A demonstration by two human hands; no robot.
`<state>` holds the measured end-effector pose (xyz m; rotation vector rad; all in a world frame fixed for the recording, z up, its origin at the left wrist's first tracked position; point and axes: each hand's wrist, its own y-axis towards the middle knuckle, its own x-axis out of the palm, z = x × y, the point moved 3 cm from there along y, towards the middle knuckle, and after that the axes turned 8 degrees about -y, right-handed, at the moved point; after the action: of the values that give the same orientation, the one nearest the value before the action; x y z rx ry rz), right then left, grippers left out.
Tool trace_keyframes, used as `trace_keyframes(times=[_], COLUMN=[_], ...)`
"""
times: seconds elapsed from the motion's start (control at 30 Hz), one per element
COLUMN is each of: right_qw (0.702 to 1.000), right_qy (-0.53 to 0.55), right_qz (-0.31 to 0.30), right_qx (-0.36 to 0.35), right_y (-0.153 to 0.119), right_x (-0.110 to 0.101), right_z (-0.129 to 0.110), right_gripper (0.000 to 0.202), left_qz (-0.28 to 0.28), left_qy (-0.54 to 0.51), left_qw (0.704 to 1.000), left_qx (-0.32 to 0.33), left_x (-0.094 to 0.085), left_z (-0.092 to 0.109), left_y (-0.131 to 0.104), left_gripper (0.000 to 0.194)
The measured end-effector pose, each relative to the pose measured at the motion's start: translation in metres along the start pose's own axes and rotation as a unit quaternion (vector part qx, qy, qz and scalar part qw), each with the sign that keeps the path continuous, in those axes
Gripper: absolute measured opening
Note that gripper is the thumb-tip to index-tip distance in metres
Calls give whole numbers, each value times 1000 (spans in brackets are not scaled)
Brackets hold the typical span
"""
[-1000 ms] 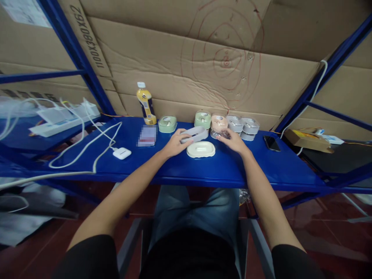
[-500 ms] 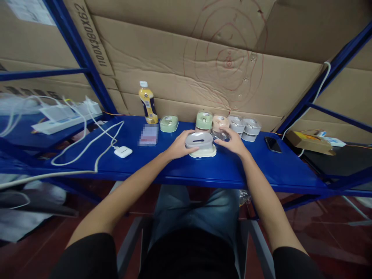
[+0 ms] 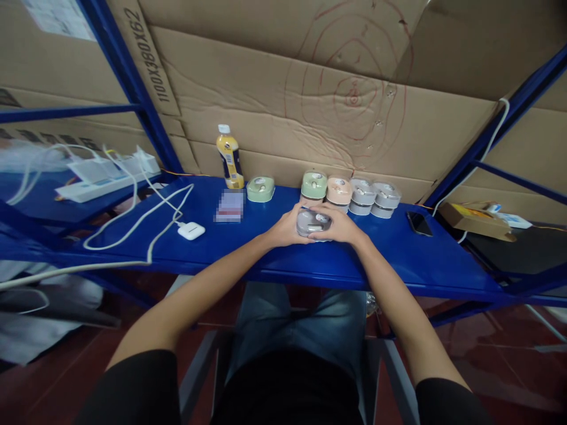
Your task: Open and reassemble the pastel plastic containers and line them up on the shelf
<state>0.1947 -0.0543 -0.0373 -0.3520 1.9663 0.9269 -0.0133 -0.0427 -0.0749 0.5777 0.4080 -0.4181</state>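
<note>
Both of my hands meet around a small rounded grey box (image 3: 313, 221) with a clear domed cover, near the middle of the blue shelf. My left hand (image 3: 287, 226) wraps its left side, thumb along the front. On the right side, my right hand (image 3: 341, 224) curls over the clear cover with its thumb at the front. Fingers hide most of the box's edges. Just behind it stand a green box stack (image 3: 313, 185) and a peach box stack (image 3: 339, 190), with similar clear covers.
Two grey stacks (image 3: 384, 199) stand farther right, before a phone (image 3: 419, 224). To the left are a single green box (image 3: 260, 189), a yellow bottle (image 3: 230, 158), a blurred-out packet (image 3: 230, 206), a white earphone case (image 3: 191, 231) and loose white cables. Cardboard backs the blue shelf (image 3: 248, 255).
My right hand has brought the clear cover leftward onto the grey box. Both hands are now closed around it, and the box's slot and cream base are largely covered.
</note>
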Motion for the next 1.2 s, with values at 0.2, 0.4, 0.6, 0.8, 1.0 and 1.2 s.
trace_keyframes(times=[0.2, 0.4, 0.6, 0.8, 1.0, 1.2], right_qw=[1000, 1000, 999, 997, 980, 974], right_qy=[-19, -17, 24, 25, 39, 27], right_qz=[-5, -15, -20, 5, 139, 177], right_qx=[-6, -5, 27, 71, 138, 138], right_y=[2, 1, -7, -9, -13, -11], right_x=[3, 5, 17, 15, -11, -14], right_z=[-2, 4, 22, 30, 46, 47], right_gripper=[85, 87, 101, 104, 78, 76], left_qz=[12, 27, 11, 16, 216, 370], left_qy=[10, 31, 55, 81, 81, 146], left_qw=[999, 998, 998, 997, 970, 906], left_qx=[30, 44, 0, 7, -73, -144], left_x=[0, -2, -3, -14, -63, -71], left_z=[-1, -4, -10, -10, -22, -38], left_y=[1, 2, 1, -3, -10, 26], left_gripper=[130, 127, 105, 99, 90, 94])
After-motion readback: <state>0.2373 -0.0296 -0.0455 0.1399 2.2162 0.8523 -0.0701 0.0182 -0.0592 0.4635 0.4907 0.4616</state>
